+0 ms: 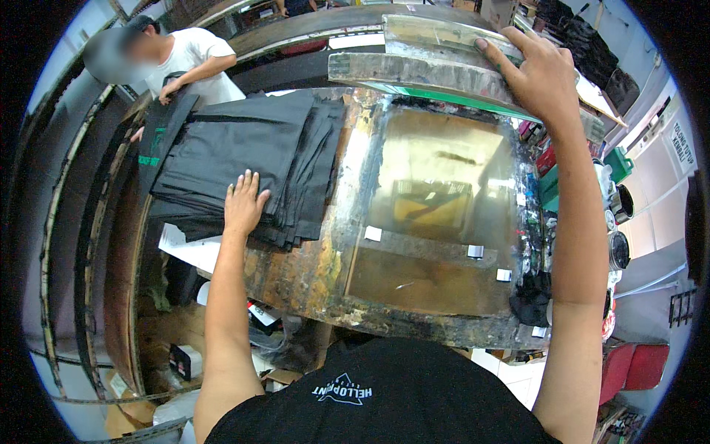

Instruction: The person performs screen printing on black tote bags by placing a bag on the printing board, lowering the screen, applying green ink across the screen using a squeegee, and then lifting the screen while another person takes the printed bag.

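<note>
My left hand (244, 206) lies flat, fingers spread, on a thick stack of black fabric bags (229, 144) at the left of the worktable. At the upper right my right hand (538, 80) grips a tilted-up screen-printing frame (429, 74), its thumb on the near side and its fingers over the upper edge. A strip of green shows along the frame's lower side. Below the frame is a shiny, yellowish printing board (444, 185), bare of any bag, with small white tabs (475, 251) stuck near its front part.
A person in a white shirt (192, 59) stands at the far left, holding a black bag with a green print (151, 152). Curved rack rails (92, 222) run down the left side. Cans (618, 250) and a green container (618, 164) crowd the right; a red chair (632, 366) stands lower right.
</note>
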### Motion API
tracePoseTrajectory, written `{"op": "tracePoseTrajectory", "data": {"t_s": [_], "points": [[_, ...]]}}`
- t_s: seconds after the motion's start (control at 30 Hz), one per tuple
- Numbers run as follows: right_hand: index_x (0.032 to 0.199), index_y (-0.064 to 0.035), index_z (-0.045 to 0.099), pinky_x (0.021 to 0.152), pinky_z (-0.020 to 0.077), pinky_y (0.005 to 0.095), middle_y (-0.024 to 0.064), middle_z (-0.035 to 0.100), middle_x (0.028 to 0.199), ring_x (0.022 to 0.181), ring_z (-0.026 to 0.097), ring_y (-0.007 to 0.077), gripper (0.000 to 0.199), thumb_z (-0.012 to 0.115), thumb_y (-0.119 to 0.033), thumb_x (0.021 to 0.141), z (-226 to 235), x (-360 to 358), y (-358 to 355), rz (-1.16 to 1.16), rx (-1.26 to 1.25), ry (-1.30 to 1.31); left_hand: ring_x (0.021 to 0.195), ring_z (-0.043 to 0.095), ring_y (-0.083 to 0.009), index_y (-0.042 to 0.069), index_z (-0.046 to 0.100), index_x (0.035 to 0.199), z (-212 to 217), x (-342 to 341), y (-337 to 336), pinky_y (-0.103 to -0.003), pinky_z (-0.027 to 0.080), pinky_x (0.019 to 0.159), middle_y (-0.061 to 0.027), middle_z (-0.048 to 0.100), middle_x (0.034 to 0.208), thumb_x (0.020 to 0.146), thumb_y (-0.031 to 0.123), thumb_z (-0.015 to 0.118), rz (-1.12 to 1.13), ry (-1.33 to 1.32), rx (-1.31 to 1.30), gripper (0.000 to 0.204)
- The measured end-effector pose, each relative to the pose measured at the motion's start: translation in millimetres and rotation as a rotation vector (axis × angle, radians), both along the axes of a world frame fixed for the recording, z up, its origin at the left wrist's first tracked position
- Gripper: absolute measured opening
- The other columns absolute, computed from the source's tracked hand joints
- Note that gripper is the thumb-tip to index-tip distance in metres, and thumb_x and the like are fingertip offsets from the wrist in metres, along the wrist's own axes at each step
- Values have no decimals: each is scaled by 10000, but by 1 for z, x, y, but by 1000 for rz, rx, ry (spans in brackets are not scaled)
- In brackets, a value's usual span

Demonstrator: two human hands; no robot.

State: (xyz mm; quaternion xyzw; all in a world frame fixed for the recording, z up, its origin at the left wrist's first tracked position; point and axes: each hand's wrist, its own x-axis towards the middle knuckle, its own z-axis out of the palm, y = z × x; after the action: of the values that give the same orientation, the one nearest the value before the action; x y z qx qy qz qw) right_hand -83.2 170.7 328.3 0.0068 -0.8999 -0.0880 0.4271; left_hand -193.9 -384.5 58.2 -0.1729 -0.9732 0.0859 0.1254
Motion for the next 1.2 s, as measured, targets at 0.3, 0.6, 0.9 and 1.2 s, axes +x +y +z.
{"op": "tracePoseTrajectory", "data": {"t_s": [0.3,0.6,0.9,1.2], "points": [[1180,-127,737,931,435,502,156,735,1059,1029,682,336,599,544,-651,964,-6,7,-5,-25,6,18,1192,614,-489,-55,669,1238,63,-45,-33,-473,474,1011,-281,675,1245,1098,443,394,85,-273,684,586],[1081,-102,686,930,434,424,109,698,1000,967,620,180,746,316,-746,1016,30,25,-28,-56,-199,-330,1151,655,-406,20,633,1275,75,60,170,-671,402,1069,-214,675,1283,1072,217,393,-620,-113,-75,371],[1187,-88,680,985,441,477,104,708,1013,982,635,198,792,281,-751,1020,22,11,-14,-63,-143,-351,1333,506,-500,-44,565,1377,-37,167,468,-747,292,1109,-273,555,1444,1098,454,291,-374,-714,692,634],[1162,-73,691,936,465,454,110,702,973,948,633,194,725,346,-697,1034,16,5,-5,48,-177,-287,985,673,-439,-5,749,1034,-17,85,468,-567,471,932,-243,721,999,1019,537,520,-381,-405,944,589]]}}
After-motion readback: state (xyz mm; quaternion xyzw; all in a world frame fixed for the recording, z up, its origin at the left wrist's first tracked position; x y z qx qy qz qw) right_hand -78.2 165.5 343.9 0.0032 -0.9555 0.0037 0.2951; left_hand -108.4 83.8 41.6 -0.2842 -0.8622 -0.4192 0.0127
